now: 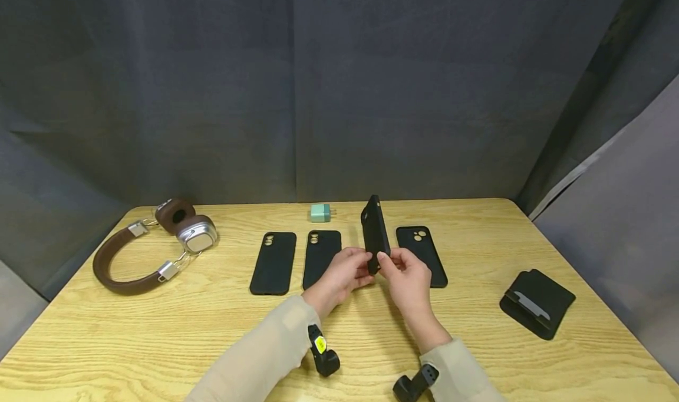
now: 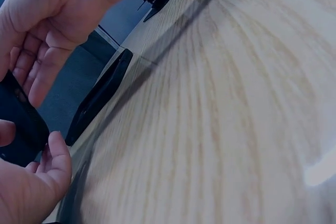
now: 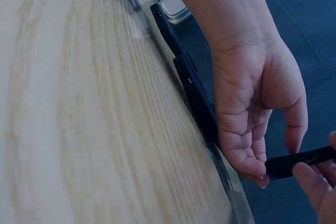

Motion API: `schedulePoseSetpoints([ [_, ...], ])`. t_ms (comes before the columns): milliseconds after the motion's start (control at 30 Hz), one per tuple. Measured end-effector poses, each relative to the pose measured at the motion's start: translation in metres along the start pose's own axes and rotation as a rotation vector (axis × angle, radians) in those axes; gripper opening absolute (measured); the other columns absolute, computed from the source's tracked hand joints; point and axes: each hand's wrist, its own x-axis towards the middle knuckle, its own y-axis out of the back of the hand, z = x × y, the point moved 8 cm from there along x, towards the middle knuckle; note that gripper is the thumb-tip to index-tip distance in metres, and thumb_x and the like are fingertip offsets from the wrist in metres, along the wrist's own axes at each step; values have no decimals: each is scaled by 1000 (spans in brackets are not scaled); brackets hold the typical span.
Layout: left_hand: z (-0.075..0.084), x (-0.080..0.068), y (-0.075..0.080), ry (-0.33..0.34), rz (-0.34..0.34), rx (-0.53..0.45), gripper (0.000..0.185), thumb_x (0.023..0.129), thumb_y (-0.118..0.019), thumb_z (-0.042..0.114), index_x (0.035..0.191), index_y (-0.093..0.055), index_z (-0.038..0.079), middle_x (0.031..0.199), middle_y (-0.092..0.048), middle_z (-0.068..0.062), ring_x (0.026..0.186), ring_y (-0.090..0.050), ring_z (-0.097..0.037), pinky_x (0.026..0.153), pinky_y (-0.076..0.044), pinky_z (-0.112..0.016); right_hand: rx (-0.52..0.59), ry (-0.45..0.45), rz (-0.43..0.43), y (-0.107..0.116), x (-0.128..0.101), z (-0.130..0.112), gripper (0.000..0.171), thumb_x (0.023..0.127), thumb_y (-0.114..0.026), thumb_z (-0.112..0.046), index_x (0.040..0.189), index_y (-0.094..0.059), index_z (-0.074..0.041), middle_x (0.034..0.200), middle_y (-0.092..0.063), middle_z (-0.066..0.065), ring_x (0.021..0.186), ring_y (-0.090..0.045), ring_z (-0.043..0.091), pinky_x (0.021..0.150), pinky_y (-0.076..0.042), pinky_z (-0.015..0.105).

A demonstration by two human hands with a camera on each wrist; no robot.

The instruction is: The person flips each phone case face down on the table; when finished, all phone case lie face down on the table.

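Observation:
A black phone case (image 1: 375, 231) stands almost edge-on above the wooden table, held up between both hands. My left hand (image 1: 342, 272) grips its lower end, thumb on the near face and fingers below, as the left wrist view shows. Opposite it, my right hand (image 1: 412, 281) pinches the lower right side with its thumb on the edge. Two black phone cases (image 1: 273, 263) (image 1: 320, 250) lie flat to the left, the nearer one partly covered by the left hand. A further black case (image 1: 423, 250) with camera cutouts lies behind the right hand.
Brown and silver headphones (image 1: 125, 272) lie at the table's left. At the back sits a green plug charger (image 1: 320, 213). A black card holder (image 1: 538, 302) with a grey card slot is near the right edge. Dark curtains (image 1: 371, 95) hang behind the table.

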Motion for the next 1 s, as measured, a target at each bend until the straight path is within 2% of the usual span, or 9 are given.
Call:
schedulePoseSetpoints([
  [133, -1, 0, 1, -16, 5, -8, 32, 91, -55, 11, 118, -44, -2, 91, -57, -9, 73, -56, -14, 65, -51, -26, 28, -34, 2, 2, -1, 4, 18, 87, -65, -14, 92, -66, 3, 80, -66, 15, 68, -63, 12, 60, -49, 16],
  [267, -3, -1, 3, -28, 18, -23, 36, 90, -57, 7, 121, -41, -2, 95, -56, -11, 73, -56, -14, 65, -50, -25, 35, -73, 17, 5, 0, 9, 19, 88, -64, -15, 93, -66, 3, 81, -67, 19, 69, -67, 22, 58, -49, 16],
  [333, -3, -1, 5, -37, 33, -30, 38, 89, -59, 6, 122, -41, -1, 95, -56, -11, 72, -55, -14, 63, -49, -24, 42, -97, 21, 6, 1, 11, 20, 88, -63, -15, 95, -66, 3, 82, -67, 21, 69, -68, 23, 58, -50, 17],
  [500, 1, -5, 8, -91, 65, -19, 38, 87, -60, 3, 121, -42, 0, 85, -55, -7, 65, -53, -12, 60, -48, -21, 121, -144, 23, 7, 2, 19, 23, 89, -60, -12, 100, -64, 7, 80, -67, 20, 68, -68, 21, 59, -54, 21],
  [667, 4, -9, 10, -150, 61, 17, 41, 87, -59, 1, 124, -42, -1, 86, -55, -7, 68, -54, -13, 67, -51, -26, 190, -166, 35, 8, 2, 26, 27, 88, -60, -8, 107, -61, 11, 76, -67, 14, 65, -67, 14, 59, -53, 20],
  [867, 5, -11, 12, -192, 72, 64, 43, 87, -58, -2, 127, -42, -4, 93, -55, -12, 74, -56, -15, 78, -53, -36, 186, -223, -10, 5, 1, 35, 36, 89, -59, -7, 122, -53, 7, 83, -67, 17, 64, -65, 10, 60, -54, 22],
  [1000, 5, -12, 13, -203, 102, 121, 44, 86, -59, -3, 127, -45, -4, 94, -55, -13, 76, -57, -15, 77, -53, -36, 148, -254, -60, 3, 1, 40, 39, 89, -59, -7, 125, -51, 7, 85, -66, 18, 66, -66, 11, 62, -55, 23],
])
